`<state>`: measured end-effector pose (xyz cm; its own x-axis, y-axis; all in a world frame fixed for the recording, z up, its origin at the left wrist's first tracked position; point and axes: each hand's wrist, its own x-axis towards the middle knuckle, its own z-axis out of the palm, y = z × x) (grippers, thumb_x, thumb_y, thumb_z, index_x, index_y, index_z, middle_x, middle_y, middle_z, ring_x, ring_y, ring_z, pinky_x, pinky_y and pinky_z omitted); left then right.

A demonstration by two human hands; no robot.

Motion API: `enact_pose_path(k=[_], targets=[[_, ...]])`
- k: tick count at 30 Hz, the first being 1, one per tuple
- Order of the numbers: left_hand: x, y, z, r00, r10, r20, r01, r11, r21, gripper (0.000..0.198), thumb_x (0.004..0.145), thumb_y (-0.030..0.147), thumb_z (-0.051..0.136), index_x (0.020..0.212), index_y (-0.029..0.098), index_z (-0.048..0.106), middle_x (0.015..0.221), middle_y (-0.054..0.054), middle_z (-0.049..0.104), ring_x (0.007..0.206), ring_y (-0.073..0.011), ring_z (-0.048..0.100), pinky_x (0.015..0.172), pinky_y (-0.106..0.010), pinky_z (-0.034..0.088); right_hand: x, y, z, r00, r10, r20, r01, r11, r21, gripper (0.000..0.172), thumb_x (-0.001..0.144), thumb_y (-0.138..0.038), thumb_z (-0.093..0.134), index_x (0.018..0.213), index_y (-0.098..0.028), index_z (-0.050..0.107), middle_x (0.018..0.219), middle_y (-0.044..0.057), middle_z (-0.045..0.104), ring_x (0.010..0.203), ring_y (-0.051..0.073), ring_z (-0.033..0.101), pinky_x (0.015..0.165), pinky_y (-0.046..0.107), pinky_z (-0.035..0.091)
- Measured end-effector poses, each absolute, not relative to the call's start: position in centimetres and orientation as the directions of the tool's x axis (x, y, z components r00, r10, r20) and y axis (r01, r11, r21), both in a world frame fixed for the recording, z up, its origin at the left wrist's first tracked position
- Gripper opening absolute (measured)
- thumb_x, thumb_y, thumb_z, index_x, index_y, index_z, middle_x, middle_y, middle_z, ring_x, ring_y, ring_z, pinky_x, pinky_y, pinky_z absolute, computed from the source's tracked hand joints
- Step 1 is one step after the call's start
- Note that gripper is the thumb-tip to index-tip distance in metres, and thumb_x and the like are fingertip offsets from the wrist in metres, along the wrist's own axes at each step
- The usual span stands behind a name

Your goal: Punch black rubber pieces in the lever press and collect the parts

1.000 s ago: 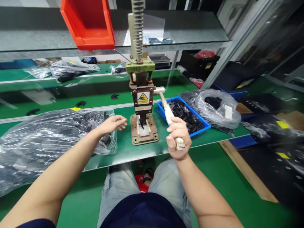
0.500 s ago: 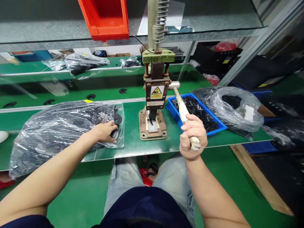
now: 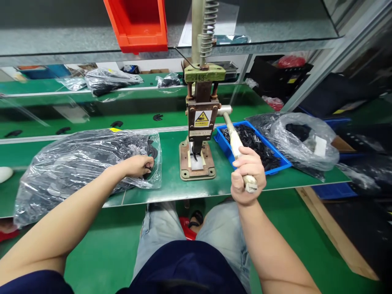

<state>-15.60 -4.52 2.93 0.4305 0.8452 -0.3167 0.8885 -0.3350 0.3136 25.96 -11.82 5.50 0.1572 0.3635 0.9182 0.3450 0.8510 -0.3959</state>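
My right hand (image 3: 248, 173) is wrapped around the wrapped lever handle (image 3: 235, 141) of a hand press (image 3: 202, 108), near the handle's lower end. On the press base (image 3: 183, 165), a small dark curved piece (image 3: 194, 156) shows on the pale plate under the ram. My left hand (image 3: 137, 166) is at the open right end of a clear plastic bag (image 3: 76, 163) full of black flat parts. Its thumb and fingers are pinched on a black curved part, mostly hidden by the fingers. Other black curved parts (image 3: 152, 151) lie just beyond the fingertips.
Right of the press sits a blue tray (image 3: 225, 149) of black pieces, beside another clear bag (image 3: 306, 139). Several black curved parts (image 3: 116, 124) lie on the green surface behind. A red bin (image 3: 142, 43) hangs over the shelf edge above.
My left fingers have curled in from lying over the black parts and are now pinched, lifted slightly. My right hand stays on the lever, and the press looks the same.
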Motion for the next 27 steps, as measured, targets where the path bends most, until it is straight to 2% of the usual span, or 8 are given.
enact_pose_path(k=[5,10,12,15,19,22,25,27], targets=[[-15.7,-3.6,4.4,0.317,0.912,-0.26,0.87,-0.171,0.463,0.026,0.086,0.044,0.066,0.102,0.023,0.069,0.086,-0.002,0.073,0.08,-0.0202,0.069,0.075,-0.03,0.051,25.9,-11.8,5.6,0.159,0.351,0.923,0.34,0.858,-0.385,0.012,0.093,-0.033,0.068,0.086,-0.026,0.061,0.087,0.001,0.067,0.105,0.027,0.072,0.107,0.063,0.059],[-14.4,-3.5,4.7,0.194,0.974,-0.116,0.878,-0.12,0.463,0.028,0.089,0.047,0.065,0.101,0.022,0.07,0.086,-0.002,0.075,0.078,-0.0208,0.07,0.075,-0.031,0.054,25.9,-11.8,5.6,0.155,0.35,0.924,0.339,0.859,-0.383,0.013,0.093,-0.033,0.068,0.085,-0.026,0.061,0.087,0.001,0.067,0.102,0.026,0.072,0.107,0.064,0.059],[-13.5,-4.1,4.4,0.244,0.964,-0.105,0.863,-0.166,0.478,0.029,0.089,0.048,0.065,0.101,0.022,0.07,0.088,-0.003,0.076,0.08,-0.0213,0.071,0.077,-0.032,0.055,25.9,-11.9,5.6,0.156,0.352,0.923,0.341,0.857,-0.385,0.013,0.093,-0.034,0.069,0.086,-0.026,0.061,0.087,0.001,0.067,0.101,0.026,0.071,0.107,0.065,0.059],[-12.6,-5.1,3.7,0.382,0.905,-0.185,0.824,-0.243,0.511,0.032,0.092,0.053,0.064,0.102,0.023,0.069,0.087,-0.002,0.077,0.081,-0.0209,0.072,0.076,-0.031,0.055,25.9,-11.9,5.6,0.151,0.361,0.92,0.348,0.852,-0.392,0.013,0.093,-0.035,0.069,0.086,-0.027,0.061,0.087,0.001,0.067,0.103,0.027,0.072,0.107,0.065,0.059],[-13.5,-4.8,3.0,0.377,0.906,-0.195,0.87,-0.273,0.41,0.028,0.095,0.045,0.058,0.107,0.024,0.072,0.094,-0.003,0.079,0.087,-0.0225,0.074,0.081,-0.033,0.055,25.9,-11.9,5.5,0.154,0.361,0.92,0.348,0.852,-0.392,0.013,0.093,-0.035,0.069,0.087,-0.027,0.061,0.087,0.001,0.066,0.106,0.028,0.072,0.108,0.065,0.059],[-14.7,-3.8,2.4,0.37,0.917,-0.145,0.898,-0.314,0.308,0.033,0.092,0.035,0.059,0.119,0.023,0.074,0.116,-0.008,0.079,0.107,-0.026,0.074,0.097,-0.037,0.055,25.9,-11.9,5.6,0.159,0.358,0.92,0.345,0.853,-0.392,0.013,0.093,-0.034,0.069,0.086,-0.027,0.061,0.087,0.001,0.066,0.104,0.027,0.072,0.108,0.064,0.059],[-14.6,-3.4,1.7,0.506,0.849,-0.15,0.849,-0.461,0.258,0.041,0.092,0.032,0.062,0.13,0.023,0.073,0.136,-0.011,0.075,0.13,-0.0291,0.066,0.115,-0.041,0.049,25.8,-11.9,5.6,0.159,0.353,0.922,0.338,0.858,-0.387,0.012,0.092,-0.032,0.069,0.086,-0.026,0.061,0.087,0.001,0.067,0.101,0.026,0.071,0.108,0.064,0.059],[-13.8,-3.4,1.2,0.592,0.786,-0.175,0.799,-0.546,0.25,0.044,0.093,0.033,0.064,0.135,0.023,0.071,0.139,-0.011,0.073,0.136,-0.0299,0.063,0.12,-0.042,0.045,25.8,-11.9,5.6,0.158,0.351,0.923,0.338,0.859,-0.385,0.012,0.092,-0.032,0.069,0.086,-0.026,0.061,0.087,0.001,0.067,0.102,0.027,0.072,0.108,0.064,0.059]])
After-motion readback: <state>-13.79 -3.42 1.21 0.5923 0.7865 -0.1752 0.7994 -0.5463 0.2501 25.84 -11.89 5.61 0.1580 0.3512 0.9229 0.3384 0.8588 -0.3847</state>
